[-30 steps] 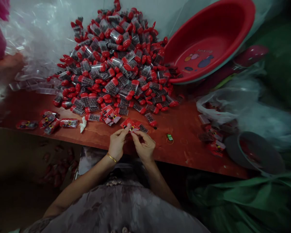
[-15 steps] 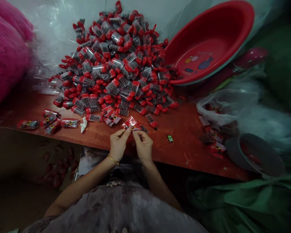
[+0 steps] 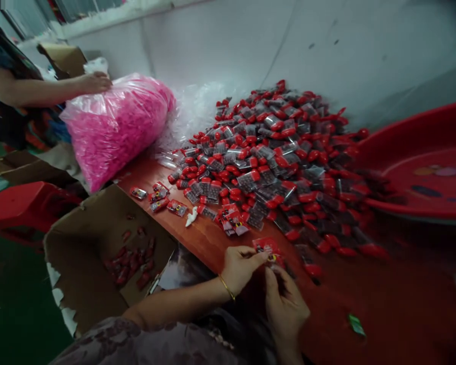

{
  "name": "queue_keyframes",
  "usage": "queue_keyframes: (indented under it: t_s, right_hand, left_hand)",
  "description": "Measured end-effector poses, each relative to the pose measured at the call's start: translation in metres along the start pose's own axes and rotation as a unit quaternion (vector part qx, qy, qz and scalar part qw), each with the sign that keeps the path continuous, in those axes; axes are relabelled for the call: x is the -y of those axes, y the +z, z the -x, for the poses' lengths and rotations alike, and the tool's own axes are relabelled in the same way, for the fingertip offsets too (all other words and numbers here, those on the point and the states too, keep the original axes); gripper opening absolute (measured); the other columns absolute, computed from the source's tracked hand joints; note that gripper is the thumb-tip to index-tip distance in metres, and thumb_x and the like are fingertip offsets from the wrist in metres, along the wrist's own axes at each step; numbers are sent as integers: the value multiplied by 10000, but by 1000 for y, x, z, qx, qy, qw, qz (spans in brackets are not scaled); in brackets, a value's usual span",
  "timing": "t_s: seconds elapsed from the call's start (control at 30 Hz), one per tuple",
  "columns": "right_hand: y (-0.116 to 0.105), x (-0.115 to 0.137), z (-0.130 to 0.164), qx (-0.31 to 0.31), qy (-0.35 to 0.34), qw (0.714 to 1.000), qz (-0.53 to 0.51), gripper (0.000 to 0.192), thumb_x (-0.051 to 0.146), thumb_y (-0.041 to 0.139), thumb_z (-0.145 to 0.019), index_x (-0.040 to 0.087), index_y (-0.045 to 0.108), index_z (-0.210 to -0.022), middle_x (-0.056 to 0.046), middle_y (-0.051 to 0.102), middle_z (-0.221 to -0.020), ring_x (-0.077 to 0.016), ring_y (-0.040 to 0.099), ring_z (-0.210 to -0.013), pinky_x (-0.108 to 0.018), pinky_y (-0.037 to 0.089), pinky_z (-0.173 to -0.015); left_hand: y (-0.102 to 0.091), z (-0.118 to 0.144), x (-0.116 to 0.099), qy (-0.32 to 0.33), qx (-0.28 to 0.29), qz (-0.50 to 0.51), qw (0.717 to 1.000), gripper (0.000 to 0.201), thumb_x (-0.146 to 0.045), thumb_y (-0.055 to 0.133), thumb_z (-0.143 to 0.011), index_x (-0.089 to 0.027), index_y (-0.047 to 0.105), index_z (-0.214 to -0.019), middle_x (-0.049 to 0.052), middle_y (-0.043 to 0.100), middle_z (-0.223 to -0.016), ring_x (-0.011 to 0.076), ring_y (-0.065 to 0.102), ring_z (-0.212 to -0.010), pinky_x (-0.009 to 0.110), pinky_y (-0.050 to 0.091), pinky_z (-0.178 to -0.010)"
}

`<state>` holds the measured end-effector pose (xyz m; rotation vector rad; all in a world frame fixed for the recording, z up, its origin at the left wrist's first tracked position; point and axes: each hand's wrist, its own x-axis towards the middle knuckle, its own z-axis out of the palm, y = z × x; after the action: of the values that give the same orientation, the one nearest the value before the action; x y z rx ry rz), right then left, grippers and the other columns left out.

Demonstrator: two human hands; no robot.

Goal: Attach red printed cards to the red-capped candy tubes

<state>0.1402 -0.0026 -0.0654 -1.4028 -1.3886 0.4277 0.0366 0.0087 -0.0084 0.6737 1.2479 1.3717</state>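
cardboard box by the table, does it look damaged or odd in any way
Yes. The cardboard box beside the table has a ragged, torn edge along its near left side, showing white where the card is ripped. A few red pieces lie loose on its bottom.

Light: dim indoors, I see the pale wall (image 3: pixel 251 45) brightest | Blur: heavy smear at right over basin (image 3: pixel 421 167) | Edges: wide-angle bending, dark lower corners | Focus: soft throughout.

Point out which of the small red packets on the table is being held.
The red packet at the table's near edge, pinched by the left hand and right hand. The other packets lie untouched near the pile.
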Motion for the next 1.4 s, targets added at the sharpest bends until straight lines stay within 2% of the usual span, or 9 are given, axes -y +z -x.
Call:
queue_keyframes:
  t_s: [0.17,0.33,0.47,0.6,0.87,1.1,1.2,1.3,1.4]
  right_hand:
    - [-5,-1,0,-27,55,998,13,508,620,572,-725,140,705,-822,-135,725,-795,-237,674,-681,-319,523,-646]
    - [-5,3,3,0,81,997,-20,406,551,553,-777,167,677,-734,-41,643,-545,-165,570,-462,-273,474,-496]
    - [2,9,7,-11,25,999,-27,328,450,531,-825,161,672,-763,-81,703,-713,-181,643,-623,-294,524,-617]
    - [10,13,5,-19,-37,999,-20,259,360,551,-836,160,686,-930,-100,727,-871,-190,675,-758,-322,551,-700]
    - [6,19,3,32,-120,992,-6,175,246,530,-867,179,684,-815,-38,671,-667,-136,621,-614,-260,518,-609]
    - [-4,7,-6,53,-138,981,130,262,322,505,-888,188,612,-690,-14,604,-593,-112,543,-549,-228,427,-572]
    - [-13,1,-18,46,-105,969,219,287,392,455,-896,164,628,-871,-94,657,-821,-189,580,-778,-307,439,-721]
    - [-21,-6,-27,64,-40,937,341,459,478,468,-858,118,562,-1126,-189,592,-1131,-307,516,-1008,-438,401,-823]
    - [-24,-13,-30,102,-15,922,373,457,463,464,-853,121,544,-1145,-184,571,-1177,-332,480,-1066,-468,379,-852]
  left_hand:
    - [6,0,2,-24,-13,12,1000,442,-578,741,-483,-145,668,-535,-6,521,-492,89,369,-492,250,274,-493]
    - [8,-1,5,-75,-45,66,994,514,-612,763,-388,-145,563,-463,-37,464,-458,61,344,-467,229,263,-477]
    - [2,2,5,-80,-19,62,995,465,-564,763,-470,-130,606,-524,-33,507,-489,62,397,-486,214,309,-502]
    - [-6,1,6,-74,26,58,995,380,-469,769,-545,-116,687,-660,-1,617,-605,93,516,-579,222,404,-606]
    - [-11,0,2,-121,-20,77,989,383,-421,821,-438,-118,627,-571,-17,603,-558,71,525,-531,203,430,-576]
    - [-21,-13,-13,-130,-65,79,986,463,-464,825,-395,-145,547,-583,-48,547,-540,66,525,-500,211,449,-560]
    - [-31,-20,-18,-119,-61,74,988,461,-463,824,-417,-145,562,-625,-34,573,-575,81,556,-530,218,454,-573]
    - [-37,-21,-20,-141,-36,81,986,464,-462,827,-426,-146,566,-644,-25,585,-586,95,577,-547,227,459,-577]
    - [-38,-18,-19,-163,-20,82,983,453,-456,827,-440,-147,560,-637,-22,581,-572,102,586,-552,230,461,-584]
